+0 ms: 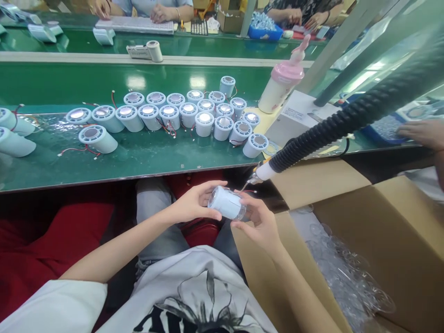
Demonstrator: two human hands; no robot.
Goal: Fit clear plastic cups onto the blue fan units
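Observation:
Above my lap, between both hands, is a light-blue cylinder (226, 202) lying on its side, with clear plastic around it that stands out at the ends. My left hand (194, 200) grips its left end, thumb below and fingers above. At the right end, the fingers of my right hand (258, 219) close on the clear rim. A thin metal nozzle-like tip (248, 183) points down just behind the cylinder's right end; whether it touches, I cannot tell. Red wires show beside that tip.
Several similar blue cylinders (168, 116) with red wires stand on the green bench (145, 159). A black corrugated hose (333, 125) slants in from the right. An open carton (378, 231) holds clear plastic pieces. A pink-lidded cup (281, 85) stands behind. Co-workers' hands (161, 14) are across the bench.

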